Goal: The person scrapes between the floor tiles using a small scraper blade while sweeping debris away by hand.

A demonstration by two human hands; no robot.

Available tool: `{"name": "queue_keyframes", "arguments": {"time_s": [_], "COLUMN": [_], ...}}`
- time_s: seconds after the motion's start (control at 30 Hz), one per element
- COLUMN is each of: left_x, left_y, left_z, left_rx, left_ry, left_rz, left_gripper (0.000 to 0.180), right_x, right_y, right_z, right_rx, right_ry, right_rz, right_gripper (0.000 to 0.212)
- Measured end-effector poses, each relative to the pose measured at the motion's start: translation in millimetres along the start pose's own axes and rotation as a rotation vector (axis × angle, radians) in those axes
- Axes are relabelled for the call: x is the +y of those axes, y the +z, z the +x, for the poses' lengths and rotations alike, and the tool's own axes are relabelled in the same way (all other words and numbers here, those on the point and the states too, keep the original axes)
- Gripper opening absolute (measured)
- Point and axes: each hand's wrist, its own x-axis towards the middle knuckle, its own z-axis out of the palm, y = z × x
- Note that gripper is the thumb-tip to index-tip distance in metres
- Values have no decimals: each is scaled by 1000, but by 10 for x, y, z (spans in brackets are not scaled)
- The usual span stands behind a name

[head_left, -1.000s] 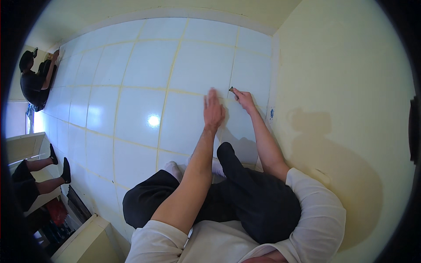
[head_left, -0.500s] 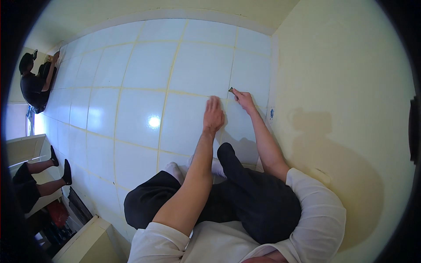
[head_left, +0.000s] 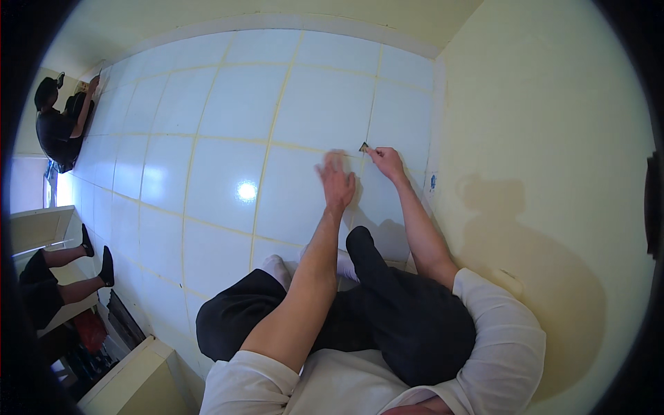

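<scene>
Pinched in my right hand (head_left: 387, 163) is a small dark triangular piece (head_left: 364, 146) with a yellowish face, too small to name exactly. Its tip is at the grout line (head_left: 369, 124) between white floor tiles, close to where two lines cross. To its left, my left hand (head_left: 337, 181) is over the tile with its fingers spread, and nothing shows in it. Motion smears those fingertips near the cross-running yellow grout line (head_left: 297, 146). Whether the left fingers touch the floor, I cannot tell.
A pale yellow wall (head_left: 526, 104) rises on my right, with a white skirting strip (head_left: 434, 138). My bent knees (head_left: 415, 332) are close below my hands. One person (head_left: 59, 128) crouches at far left; another person's legs (head_left: 76, 277) show lower left, near a cream box-like edge (head_left: 138, 380).
My left fingers have spread apart and shifted slightly left. My right hand has moved a little, and the triangular piece shows more of its face. The view has shifted slightly.
</scene>
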Motion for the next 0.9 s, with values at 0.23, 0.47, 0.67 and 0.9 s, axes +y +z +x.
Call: {"name": "queue_keyframes", "arguments": {"time_s": [0.23,0.47,0.67,0.9], "left_x": [-43,-148,-174,-181], "left_y": [-89,-245,-207,-163], "left_z": [15,80,82,81], "left_rx": [55,-170,-193,-147], "left_ry": [-367,-356,-344,-336], "left_rz": [342,342,319,306], "left_gripper": [117,145,149,151], "right_x": [-336,-363,-353,-355], "right_y": [125,121,133,210], "right_z": [-228,-255,-272,-270], "right_rx": [82,96,113,128], "right_ry": [-90,-112,-138,-157], "right_rz": [-465,-511,-505,-504], "right_gripper": [44,42,40,40]}}
